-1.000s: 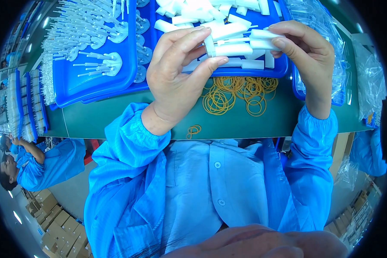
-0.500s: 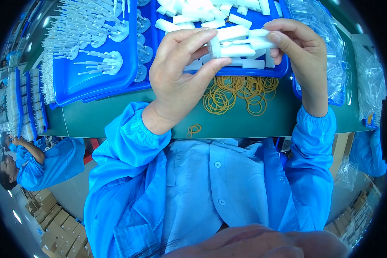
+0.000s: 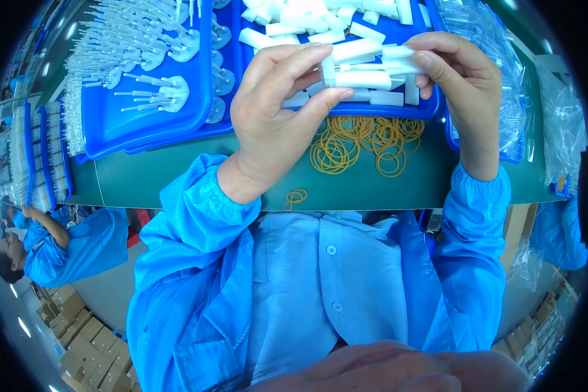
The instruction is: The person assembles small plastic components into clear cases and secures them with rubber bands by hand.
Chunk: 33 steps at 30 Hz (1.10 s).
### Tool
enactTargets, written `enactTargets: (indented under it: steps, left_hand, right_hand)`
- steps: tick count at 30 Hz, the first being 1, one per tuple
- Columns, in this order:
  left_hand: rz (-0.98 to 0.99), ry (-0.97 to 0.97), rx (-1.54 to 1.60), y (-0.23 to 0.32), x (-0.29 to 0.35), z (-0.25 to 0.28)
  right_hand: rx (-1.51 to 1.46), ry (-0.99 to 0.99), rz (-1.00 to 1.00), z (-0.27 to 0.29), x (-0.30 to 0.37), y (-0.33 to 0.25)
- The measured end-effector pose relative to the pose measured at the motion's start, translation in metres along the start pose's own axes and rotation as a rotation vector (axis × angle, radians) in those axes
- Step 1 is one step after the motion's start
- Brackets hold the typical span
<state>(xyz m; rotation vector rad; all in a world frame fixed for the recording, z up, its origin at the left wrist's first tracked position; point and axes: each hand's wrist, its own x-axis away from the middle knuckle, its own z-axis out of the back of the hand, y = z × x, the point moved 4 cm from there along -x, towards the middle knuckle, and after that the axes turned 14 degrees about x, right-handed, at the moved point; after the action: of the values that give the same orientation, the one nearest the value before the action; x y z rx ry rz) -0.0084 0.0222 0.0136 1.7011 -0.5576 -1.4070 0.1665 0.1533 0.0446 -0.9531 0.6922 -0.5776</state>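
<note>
Between thumb and fingers, my left hand (image 3: 268,114) grips the round base of a white plastic part (image 3: 328,70) whose rods point right. White sleeves (image 3: 362,80) sit over some of its rods. My right hand (image 3: 470,81) pinches another white sleeve (image 3: 402,64) at the rods' free ends; whether a rod is inside it cannot be made out. Behind the hands, a blue tray (image 3: 421,108) holds many loose white sleeves (image 3: 307,16). Below them, yellow rubber bands (image 3: 333,153) lie in a loose pile on the green table (image 3: 242,189).
At the left, a blue tray (image 3: 104,147) carries many white pronged parts (image 3: 170,95). Clear plastic pieces (image 3: 503,98) fill a blue tray on the right. A few rubber bands (image 3: 296,196) lie by the front edge. A co-worker (image 3: 78,245) is at far left; cardboard boxes (image 3: 91,340) stand below.
Both hands keep their grips and have shifted slightly to the right with the white part and sleeve. At far left, the co-worker's head and arm have moved a little.
</note>
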Motion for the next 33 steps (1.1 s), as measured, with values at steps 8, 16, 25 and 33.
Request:
enactTargets:
  steps: [8,16,25,33]
  left_hand:
    - [0.027,0.008,-0.056,-0.001,-0.001,0.001]
    - [-0.080,-0.033,-0.256,0.003,-0.002,0.002]
    - [-0.097,-0.074,-0.321,0.006,-0.002,0.000]
    - [0.116,0.020,0.066,-0.003,-0.002,-0.002]
  right_hand:
    - [0.164,-0.014,0.090,0.004,0.000,-0.007]
    - [0.100,-0.036,-0.035,0.007,-0.001,0.001]
    - [-0.187,-0.130,-0.126,-0.008,-0.001,0.007]
    - [-0.337,-0.145,-0.082,-0.020,-0.001,0.001]
